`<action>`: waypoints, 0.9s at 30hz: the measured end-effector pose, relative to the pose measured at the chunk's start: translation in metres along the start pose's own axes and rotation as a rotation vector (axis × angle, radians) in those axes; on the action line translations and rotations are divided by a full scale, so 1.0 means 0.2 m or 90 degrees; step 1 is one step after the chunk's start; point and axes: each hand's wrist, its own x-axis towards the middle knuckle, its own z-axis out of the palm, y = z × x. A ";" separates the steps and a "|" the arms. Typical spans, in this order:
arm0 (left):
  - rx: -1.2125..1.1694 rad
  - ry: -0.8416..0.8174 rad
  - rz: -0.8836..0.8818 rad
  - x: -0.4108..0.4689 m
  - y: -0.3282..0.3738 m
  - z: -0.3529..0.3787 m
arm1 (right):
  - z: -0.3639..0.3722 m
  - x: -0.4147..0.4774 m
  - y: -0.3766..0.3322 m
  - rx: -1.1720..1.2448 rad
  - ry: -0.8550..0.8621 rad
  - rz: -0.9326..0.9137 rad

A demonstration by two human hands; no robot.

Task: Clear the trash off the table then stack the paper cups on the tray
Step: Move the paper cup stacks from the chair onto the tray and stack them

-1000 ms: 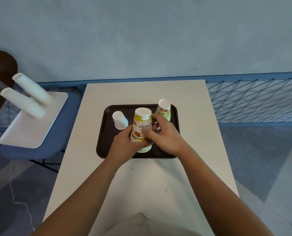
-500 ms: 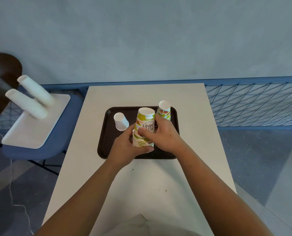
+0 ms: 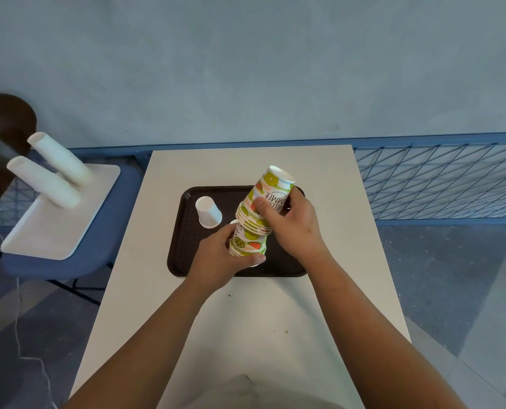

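Observation:
A dark brown tray [image 3: 187, 255] lies on the white table [image 3: 328, 172]. My right hand [image 3: 293, 228] grips the upper part of a stack of fruit-printed paper cups [image 3: 271, 193], tilted to the right with the cups upside down. My left hand [image 3: 216, 261] holds a lower printed cup [image 3: 244, 242] by its bottom part, just under that stack. A plain white cup [image 3: 208, 212] stands upside down on the tray's left side. The other printed cup seen earlier is hidden behind my right hand.
A blue chair [image 3: 98, 240] at the left carries a white tray [image 3: 57, 228] with two leaning stacks of white cups [image 3: 54, 175]. A blue wire fence [image 3: 440, 178] runs behind and to the right of the table. A cable trails on the floor at lower left.
My right hand has lifted the upper printed stack up and tilted it to the right, while my left hand keeps hold of the lower cup on the tray.

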 end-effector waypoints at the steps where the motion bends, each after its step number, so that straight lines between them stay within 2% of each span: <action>1: 0.002 0.003 -0.004 0.00 0.00 0.00 | -0.01 0.00 -0.01 0.030 0.011 0.013; 9: -0.017 0.022 -0.028 0.00 0.01 0.01 | -0.05 0.07 -0.01 0.430 0.087 0.189; 15: -0.020 0.028 -0.035 0.00 0.01 0.01 | -0.09 0.14 0.05 0.566 0.186 0.268; 19: -0.028 0.037 -0.032 0.02 0.01 0.02 | -0.13 0.22 0.08 0.455 0.248 0.198; 24: -0.057 0.057 -0.031 0.03 0.03 0.02 | -0.13 0.35 0.11 0.068 0.268 0.078; 27: -0.083 0.060 -0.022 0.04 0.05 0.02 | -0.10 0.40 0.13 -0.044 0.234 0.009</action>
